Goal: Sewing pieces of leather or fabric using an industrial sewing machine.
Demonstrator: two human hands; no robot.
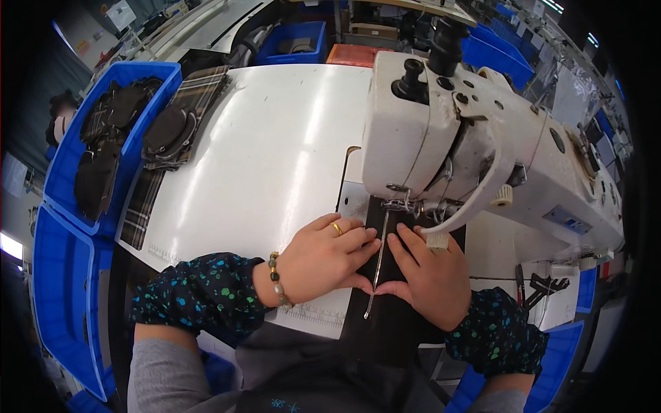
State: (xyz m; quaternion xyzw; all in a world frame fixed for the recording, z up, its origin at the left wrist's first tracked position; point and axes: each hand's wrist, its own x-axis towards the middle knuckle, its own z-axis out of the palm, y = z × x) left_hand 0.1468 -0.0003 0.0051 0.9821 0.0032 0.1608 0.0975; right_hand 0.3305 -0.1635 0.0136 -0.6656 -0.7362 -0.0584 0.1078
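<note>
Dark fabric piece [396, 320] with a long, thin, silver metal-toothed zip [379, 258] along it lies on the white table [268, 138], its far end under the head of the white metal sewing machine [403, 131]. Its near end blends into the dark clothing, so can't tell where it stops.

Progress: looks mid-job. Zip laid out nearly straight, far end at the metal presser foot [396, 205]; that much looks done. Most of the zip's length is on the near side of the foot, so judging by that, most of the run is left. No stitches can be made out, so can't tell how much is sewn.

Left hand [317, 258]: left of zip, fingers slightly bent and pointing right, thumb apart from the index finger, tip by the zip. Right hand [437, 282]: right of zip, palm down, fingers spread and pointing far, tips just near of the foot, thumb reaching left. Thumb tips meet or nearly meet at the zip. Both seem to press the cloth flat rather than grip it; any light pinch under the thumbs can't be seen. Forearms come in from the near left and near right, wrists low.
</note>
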